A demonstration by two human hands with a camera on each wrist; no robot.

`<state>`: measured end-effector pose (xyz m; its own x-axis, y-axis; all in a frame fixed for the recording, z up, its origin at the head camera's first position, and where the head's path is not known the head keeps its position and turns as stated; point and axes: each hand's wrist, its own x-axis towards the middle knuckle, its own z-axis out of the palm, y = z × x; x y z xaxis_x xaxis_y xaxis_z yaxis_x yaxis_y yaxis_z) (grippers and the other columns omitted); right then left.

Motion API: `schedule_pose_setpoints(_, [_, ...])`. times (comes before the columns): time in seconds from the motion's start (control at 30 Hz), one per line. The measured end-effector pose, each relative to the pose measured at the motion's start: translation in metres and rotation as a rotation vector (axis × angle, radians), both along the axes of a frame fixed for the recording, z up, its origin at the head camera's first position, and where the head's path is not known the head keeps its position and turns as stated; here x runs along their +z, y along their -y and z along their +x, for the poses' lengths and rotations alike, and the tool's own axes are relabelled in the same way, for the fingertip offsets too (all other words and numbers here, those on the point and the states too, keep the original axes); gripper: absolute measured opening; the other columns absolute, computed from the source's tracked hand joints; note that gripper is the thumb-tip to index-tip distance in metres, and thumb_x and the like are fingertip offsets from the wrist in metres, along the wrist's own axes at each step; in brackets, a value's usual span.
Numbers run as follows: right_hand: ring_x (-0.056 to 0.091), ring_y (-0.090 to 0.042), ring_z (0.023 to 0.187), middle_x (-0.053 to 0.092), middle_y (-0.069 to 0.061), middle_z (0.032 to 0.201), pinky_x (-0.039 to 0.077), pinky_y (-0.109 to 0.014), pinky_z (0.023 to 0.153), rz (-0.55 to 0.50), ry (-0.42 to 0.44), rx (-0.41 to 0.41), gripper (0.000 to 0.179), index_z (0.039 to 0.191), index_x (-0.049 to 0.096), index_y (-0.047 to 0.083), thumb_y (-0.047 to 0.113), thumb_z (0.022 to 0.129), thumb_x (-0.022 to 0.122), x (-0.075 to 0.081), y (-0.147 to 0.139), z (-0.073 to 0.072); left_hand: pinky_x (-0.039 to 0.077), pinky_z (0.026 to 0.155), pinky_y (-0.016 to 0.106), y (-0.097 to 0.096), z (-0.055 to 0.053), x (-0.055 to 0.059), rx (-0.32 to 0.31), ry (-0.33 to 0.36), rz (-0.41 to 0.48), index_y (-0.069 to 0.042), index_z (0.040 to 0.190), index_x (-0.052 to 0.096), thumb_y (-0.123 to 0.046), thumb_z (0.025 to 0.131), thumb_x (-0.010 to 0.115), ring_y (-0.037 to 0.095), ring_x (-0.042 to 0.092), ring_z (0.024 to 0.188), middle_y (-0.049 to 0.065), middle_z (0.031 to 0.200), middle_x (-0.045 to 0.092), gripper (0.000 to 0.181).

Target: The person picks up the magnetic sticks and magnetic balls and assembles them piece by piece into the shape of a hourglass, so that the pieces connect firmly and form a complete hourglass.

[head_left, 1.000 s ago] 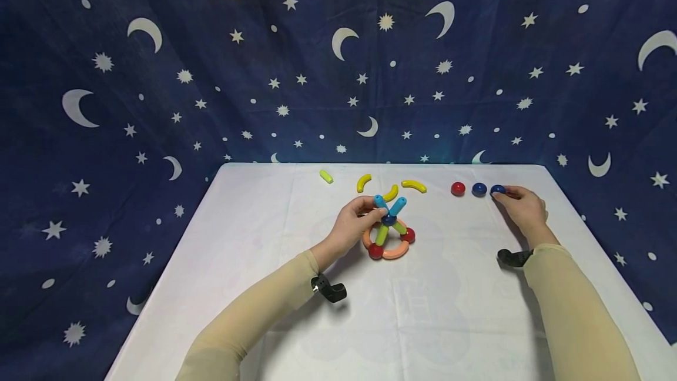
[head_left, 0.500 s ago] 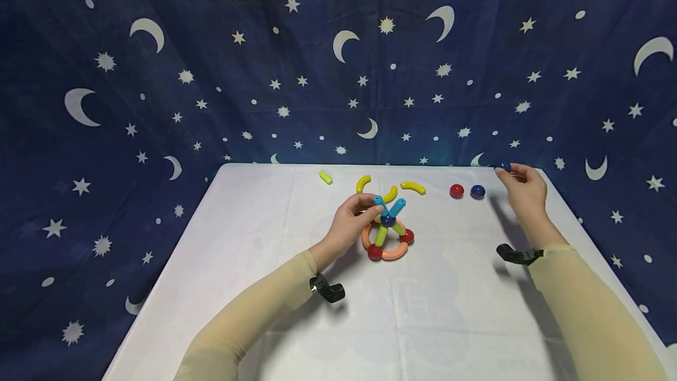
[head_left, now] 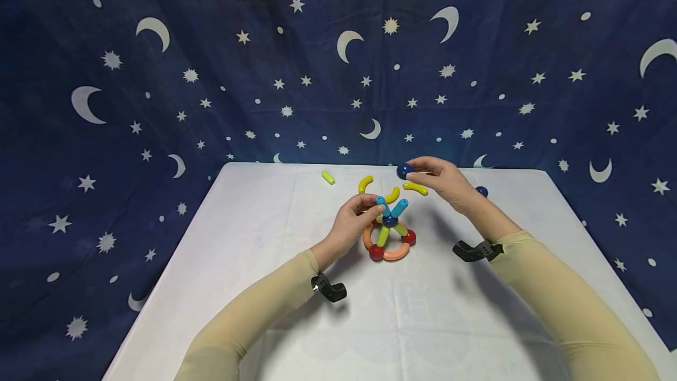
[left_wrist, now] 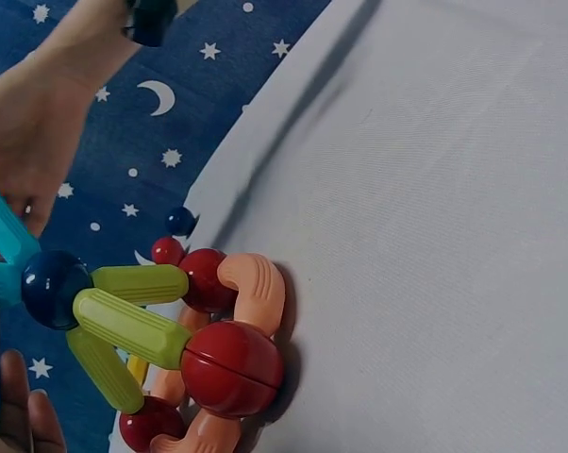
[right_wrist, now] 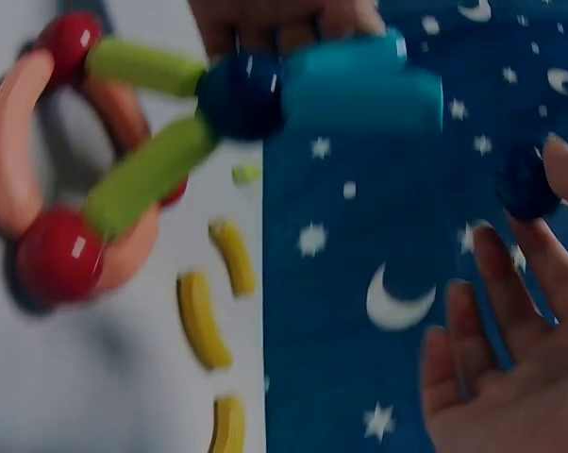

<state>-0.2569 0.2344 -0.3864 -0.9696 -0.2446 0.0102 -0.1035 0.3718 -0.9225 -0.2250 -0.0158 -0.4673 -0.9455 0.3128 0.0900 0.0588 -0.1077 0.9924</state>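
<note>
A magnetic stick-and-ball frame stands on the white table. Its base is a ring of orange curved sticks point(head_left: 396, 253) joined by red balls point(left_wrist: 232, 368). Green sticks point(left_wrist: 133, 326) lean up from these to a dark blue ball point(left_wrist: 56, 289), from which two light-blue sticks point(head_left: 400, 207) rise in a V. My left hand point(head_left: 350, 223) pinches the left light-blue stick point(head_left: 381, 202) between thumb and fingers. Above and behind the frame, my right hand point(head_left: 441, 181) holds a loose dark blue ball point(head_left: 404, 170) at its fingertips, apart from the sticks.
Behind the frame lie yellow curved sticks point(head_left: 416, 189) and, further left, a short green stick point(head_left: 328, 177). Another dark blue ball point(head_left: 481, 191) and a red ball point(left_wrist: 167, 250) rest to the right, the red one hidden in the head view. Starry cloth point(head_left: 317, 46) surrounds the table.
My right hand has picked the rightmost dark blue ball off the table and carried it left, above the yellow sticks. My left hand and the frame stay in place.
</note>
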Motion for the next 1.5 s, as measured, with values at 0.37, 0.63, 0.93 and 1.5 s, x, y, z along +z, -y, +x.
schedule_pose_setpoints(0.37, [0.044,-0.041,0.126,0.058,-0.016,0.131,0.019,-0.068,0.115,-0.136,0.214,0.356,0.043,0.133,0.060,-0.002,0.022,0.098,0.060,-0.004,0.033,-0.023,0.048,0.100,0.060,0.001,-0.001,0.001,0.012,0.006,-0.021,-0.005,0.121,0.066,-0.024,0.098,0.072,0.019,0.062,0.101,0.006,0.112,0.067,0.030])
schedule_pose_setpoints(0.63, [0.046,-0.035,0.126,0.061,-0.011,0.130,0.021,-0.069,0.114,-0.158,0.258,0.458,0.038,0.128,0.065,0.004,0.026,0.097,0.063,-0.008,0.037,-0.028,0.048,0.100,0.060,0.000,-0.001,0.001,-0.002,0.014,-0.007,-0.006,0.121,0.066,-0.025,0.098,0.072,0.024,0.063,0.104,0.007,0.112,0.067,0.030])
schedule_pose_setpoints(0.93, [0.052,-0.033,0.118,0.064,-0.010,0.125,0.020,-0.069,0.114,-0.173,0.293,0.502,0.042,0.132,0.062,-0.001,0.022,0.096,0.061,-0.011,0.038,-0.028,0.048,0.100,0.058,0.001,0.000,0.001,-0.003,0.023,-0.014,-0.006,0.121,0.066,-0.025,0.098,0.072,0.020,0.063,0.104,0.006,0.114,0.066,0.030])
schedule_pose_setpoints(1.5, [0.045,-0.036,0.138,0.055,-0.013,0.144,0.024,-0.063,0.117,-0.280,0.251,0.463,0.048,0.145,0.050,-0.004,0.019,0.104,0.056,-0.016,0.016,-0.025,0.047,0.100,0.059,-0.006,-0.001,-0.006,-0.010,-0.008,-0.033,-0.001,0.114,0.068,-0.021,0.097,0.073,0.015,0.062,0.102,0.001,0.105,0.067,0.026])
